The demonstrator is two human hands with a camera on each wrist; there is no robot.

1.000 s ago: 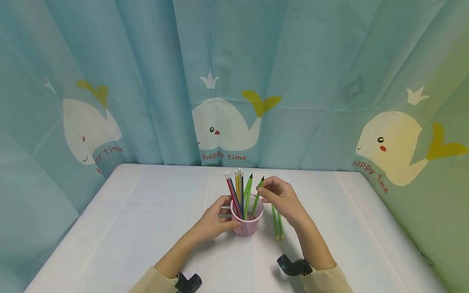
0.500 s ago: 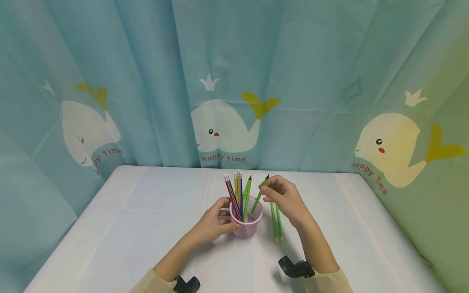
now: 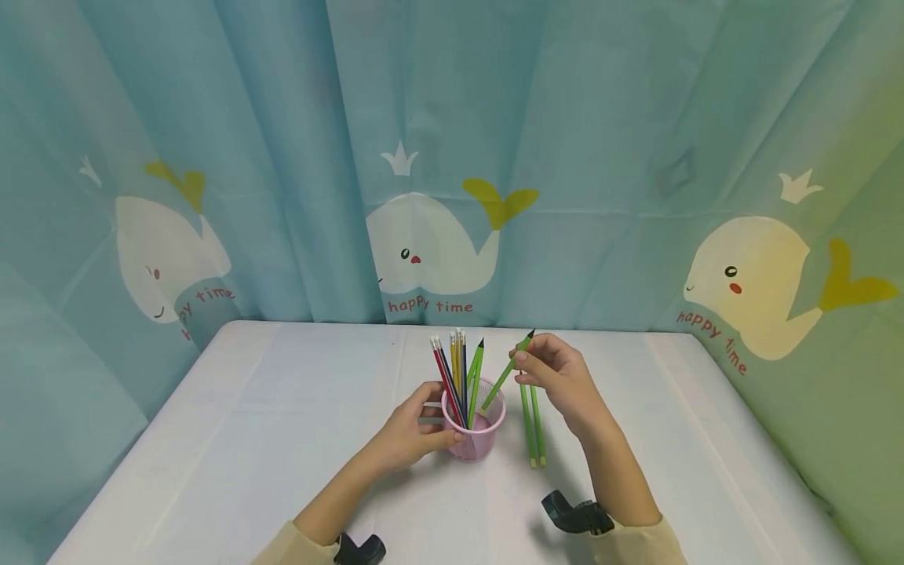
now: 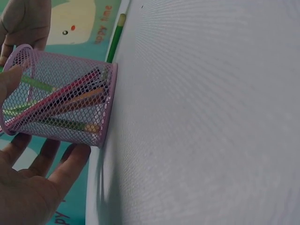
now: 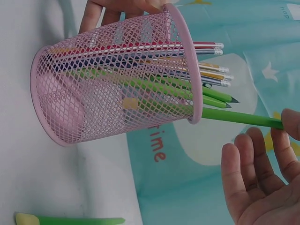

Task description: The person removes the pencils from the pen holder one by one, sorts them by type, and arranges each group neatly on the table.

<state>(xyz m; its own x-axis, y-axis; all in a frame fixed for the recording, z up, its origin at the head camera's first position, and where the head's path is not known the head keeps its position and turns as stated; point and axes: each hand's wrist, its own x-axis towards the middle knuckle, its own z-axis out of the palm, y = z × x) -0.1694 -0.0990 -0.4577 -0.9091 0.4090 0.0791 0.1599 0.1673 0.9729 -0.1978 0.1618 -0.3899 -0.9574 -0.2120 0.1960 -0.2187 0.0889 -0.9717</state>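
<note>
A pink mesh pencil cup (image 3: pixel 475 446) stands on the white table, with red, dark blue, yellow and green pencils in it. My left hand (image 3: pixel 408 431) grips the cup from the left, thumb at the front of the rim and fingers round the far side. With thumb and index finger, my right hand (image 3: pixel 558 380) pinches a green pencil (image 5: pixel 241 117) near its black point. That pencil leans to the right, its yellow end inside the cup above the bottom, as the right wrist view shows. Red pencils (image 5: pixel 206 45) and others stand with their white erasers up.
Two more green pencils (image 3: pixel 534 428) lie side by side on the white table (image 3: pixel 268 439), right of the cup and under my right hand. Behind the table hangs a blue-green curtain (image 3: pixel 600 157) with printed whales. Dark wrist camera mounts (image 3: pixel 575 514) sit by both sleeves.
My right hand has moved to the right and slightly up, tilting the green pencil further over and raising its lower end in the cup. My left hand keeps its hold on the cup.
</note>
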